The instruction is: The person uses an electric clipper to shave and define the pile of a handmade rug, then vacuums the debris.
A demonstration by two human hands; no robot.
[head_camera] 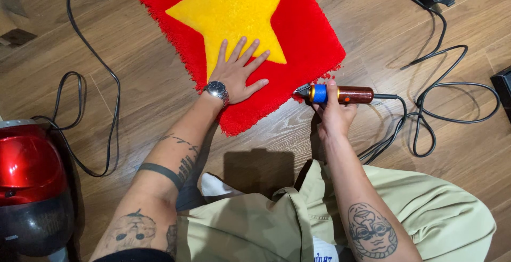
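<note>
The right hand (334, 114) has its fingers wrapped around a corded trimming tool (340, 94), a brown barrel with a blue and orange collar. The tool's long axis runs from 3 to 9 o'clock, and its dark tip meets the red rug (314, 43) at the frayed lower edge, where loose red tufts lie. The rug is shaggy pile with a smooth yellow star (234, 6) in it, and it lies on the wooden plank floor (133, 86) at 12 o'clock from the person. The left hand (237, 75), wearing a metal wristwatch (217, 89), presses flat with fingers spread wide, holding nothing, just at 9 o'clock of the tip. A black cable (426, 102) trails off at 3 o'clock.
</note>
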